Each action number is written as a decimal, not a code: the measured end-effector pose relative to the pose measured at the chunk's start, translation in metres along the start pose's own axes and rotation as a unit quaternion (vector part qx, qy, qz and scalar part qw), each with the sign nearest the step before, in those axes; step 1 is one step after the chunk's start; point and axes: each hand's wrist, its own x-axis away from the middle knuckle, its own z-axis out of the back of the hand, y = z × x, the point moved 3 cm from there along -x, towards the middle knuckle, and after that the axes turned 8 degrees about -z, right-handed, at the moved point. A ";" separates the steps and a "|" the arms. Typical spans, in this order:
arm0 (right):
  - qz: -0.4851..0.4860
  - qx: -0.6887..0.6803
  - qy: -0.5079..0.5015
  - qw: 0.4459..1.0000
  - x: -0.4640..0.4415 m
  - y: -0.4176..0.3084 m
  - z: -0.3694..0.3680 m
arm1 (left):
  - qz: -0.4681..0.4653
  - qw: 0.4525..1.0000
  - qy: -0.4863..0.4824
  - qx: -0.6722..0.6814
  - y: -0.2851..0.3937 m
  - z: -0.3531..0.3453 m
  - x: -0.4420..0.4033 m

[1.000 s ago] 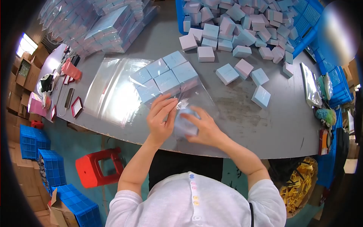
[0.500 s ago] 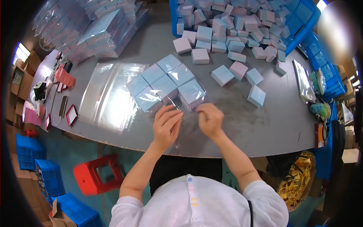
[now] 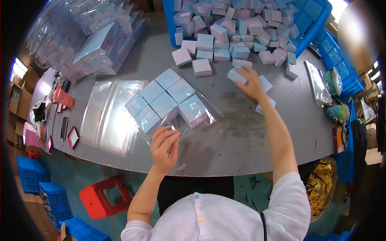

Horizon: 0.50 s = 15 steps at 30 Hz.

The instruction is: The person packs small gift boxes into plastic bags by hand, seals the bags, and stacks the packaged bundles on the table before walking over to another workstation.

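Note:
Several light blue boxes [image 3: 163, 104] lie in rows inside a clear plastic bag [image 3: 211, 114], with a gap in the row nearest me. My left hand [image 3: 164, 148] pinches the bag's near edge beside that gap. Farther right, my right hand [image 3: 251, 83] is over a loose box [image 3: 236, 75], fingers curved onto it. Two more loose boxes, one of them pale blue [image 3: 265, 83], lie beside and below that hand, partly hidden by the hand and forearm.
A blue crate [image 3: 172, 30] at the back spills many pink and blue boxes. Filled bags [image 3: 98, 46] are stacked at the back left. Flat empty bags [image 3: 108, 116] lie left of the boxes. A red stool [image 3: 90, 199] stands on the floor.
My right hand has left the bag and moved up and right to the loose boxes. One more box has come to rest in the bag. My left hand stays at the bag's edge.

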 end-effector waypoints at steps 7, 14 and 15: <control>-0.093 0.026 -0.040 0.994 0.012 0.002 0.012 | -0.001 1.000 -0.006 0.008 0.005 0.000 -0.005; -0.110 -0.497 -0.197 0.838 0.121 -0.152 0.034 | 0.026 0.998 -0.049 0.006 -0.005 0.004 0.005; 0.022 -0.299 -0.218 0.929 0.144 -0.210 0.023 | 0.010 0.999 -0.050 0.016 -0.003 0.005 0.007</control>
